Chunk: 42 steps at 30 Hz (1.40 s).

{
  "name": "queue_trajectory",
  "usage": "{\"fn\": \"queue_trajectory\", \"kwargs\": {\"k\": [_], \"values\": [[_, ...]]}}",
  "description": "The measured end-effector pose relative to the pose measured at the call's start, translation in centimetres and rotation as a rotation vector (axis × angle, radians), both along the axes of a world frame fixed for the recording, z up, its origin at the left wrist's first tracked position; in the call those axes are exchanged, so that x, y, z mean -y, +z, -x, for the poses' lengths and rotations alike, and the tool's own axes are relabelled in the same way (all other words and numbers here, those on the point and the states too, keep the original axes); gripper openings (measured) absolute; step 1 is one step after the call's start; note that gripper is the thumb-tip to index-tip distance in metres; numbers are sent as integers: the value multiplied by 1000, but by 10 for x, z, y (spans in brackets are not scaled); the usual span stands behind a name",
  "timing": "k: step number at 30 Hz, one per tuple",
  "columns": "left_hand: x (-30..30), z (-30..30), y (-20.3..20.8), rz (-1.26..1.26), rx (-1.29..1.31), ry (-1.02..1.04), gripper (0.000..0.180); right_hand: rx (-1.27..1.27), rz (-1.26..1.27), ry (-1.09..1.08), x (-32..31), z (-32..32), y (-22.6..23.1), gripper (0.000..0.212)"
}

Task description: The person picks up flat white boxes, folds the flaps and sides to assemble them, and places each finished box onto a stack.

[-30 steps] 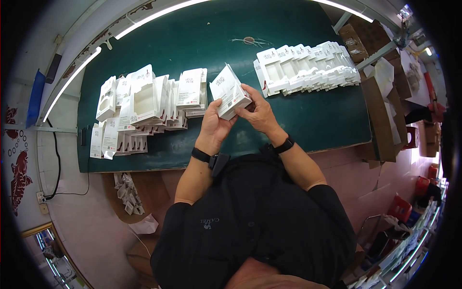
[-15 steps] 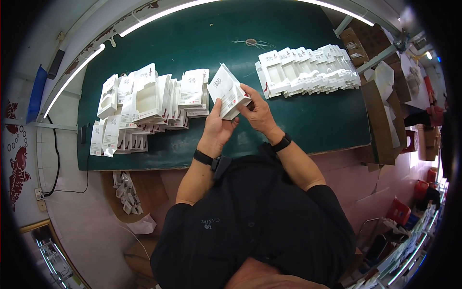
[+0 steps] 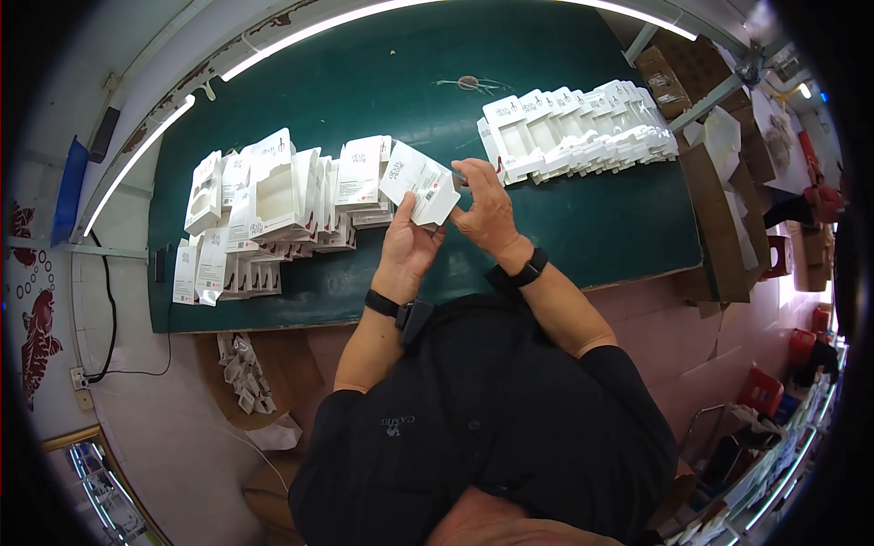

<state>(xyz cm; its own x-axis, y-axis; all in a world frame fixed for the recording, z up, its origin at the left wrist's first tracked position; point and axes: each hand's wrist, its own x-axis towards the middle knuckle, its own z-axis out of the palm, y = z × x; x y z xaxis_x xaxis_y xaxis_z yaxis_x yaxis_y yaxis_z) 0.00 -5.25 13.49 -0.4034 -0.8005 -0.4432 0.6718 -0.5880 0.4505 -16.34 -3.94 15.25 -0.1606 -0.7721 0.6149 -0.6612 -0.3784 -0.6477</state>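
In front of my body I hold a white cardboard box (image 3: 421, 185) tilted above the table. My left hand (image 3: 410, 244) grips its lower edge, thumb on the printed face and fingers behind. At the box's right end, my right hand (image 3: 490, 207) has curled fingers around the flap; a small dark patch shows there, too small to make out. To the left, stacked white boxes (image 3: 273, 196) with cut-out windows stand and lean together in rows. On the right lies a row of overlapping windowed white boxes (image 3: 574, 136).
The green table (image 3: 437, 291) has a knot of string (image 3: 468, 83) near its back. An open brown carton (image 3: 724, 218) stands at the right edge. Below the table's left front is a carton of small white pieces (image 3: 246, 373). A metal frame with light tubes (image 3: 319, 36) spans overhead.
The box in my hands has turned, so its printed face lies flatter toward me. My right fingers have shifted onto its right end, while my left hand keeps its hold.
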Motion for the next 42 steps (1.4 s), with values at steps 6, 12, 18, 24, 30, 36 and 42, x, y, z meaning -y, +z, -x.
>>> {"fn": "queue_trajectory", "kwargs": {"k": [6, 12, 18, 24, 30, 36, 42], "values": [[-3, 2, -5, 9, 8, 12, 41, -7, -36, 2, -3, 0, 3, 45], [-4, -1, -9, -4, 16, 13, 43, 6, -36, -5, -7, -1, 13, 30], [-7, -2, -4, -39, 48, -6, 43, 166, -59, 52, 4, 9, 1, 19], [-4, -2, -8, -72, 35, -2, 44, 787, -478, 194, 10, 7, -1, 30], [-1, -6, -15, -58, -4, 36, 43, 881, -613, 276, -3, 1, 3, 36], [-2, 0, -8, -88, 30, 113, 43, 890, -605, 337, -6, 4, -1, 36], [-2, -2, -5, -97, 39, 106, 41, 932, -678, 462, -3, 18, -3, 33]]}}
